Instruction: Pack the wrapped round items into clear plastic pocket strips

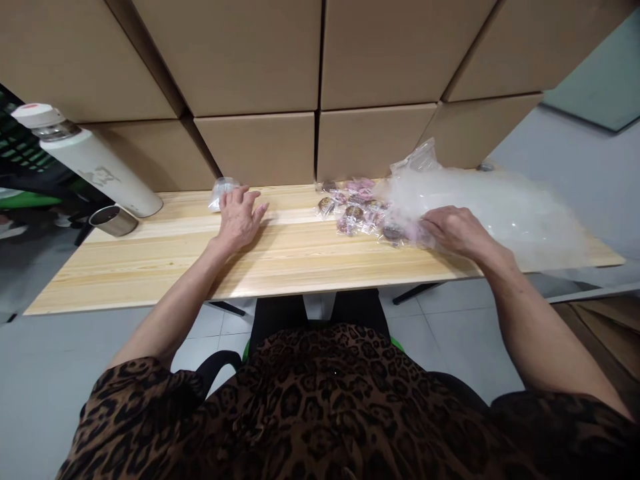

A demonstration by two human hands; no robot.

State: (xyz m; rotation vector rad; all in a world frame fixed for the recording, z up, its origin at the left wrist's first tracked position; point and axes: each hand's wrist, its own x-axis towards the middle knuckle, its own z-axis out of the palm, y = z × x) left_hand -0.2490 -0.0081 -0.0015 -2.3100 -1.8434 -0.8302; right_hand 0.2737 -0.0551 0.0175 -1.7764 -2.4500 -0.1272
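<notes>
My left hand (pixel 239 220) rests on the wooden tabletop with its fingers spread, just touching or right beside a small clear plastic packet (pixel 220 193). Nothing shows in its grasp. Over on the right, the fingers of my right hand (pixel 456 230) are closed on the near edge of a large, cloudy, see-through plastic bag (pixel 500 207). Several small individually wrapped pieces (pixel 354 212), pink and dark brown in clear wrappers, lie in a loose cluster at the bag's left end. My fingertips partly hide where the bag and the nearest wrapped pieces meet.
Large cardboard boxes (pixel 255 147) form a wall along the table's back edge. A white thermos bottle (pixel 107 170) stands at the left, with a metal cup (pixel 114 221) in front of it. The table's front edge (pixel 320 292) runs close to my lap.
</notes>
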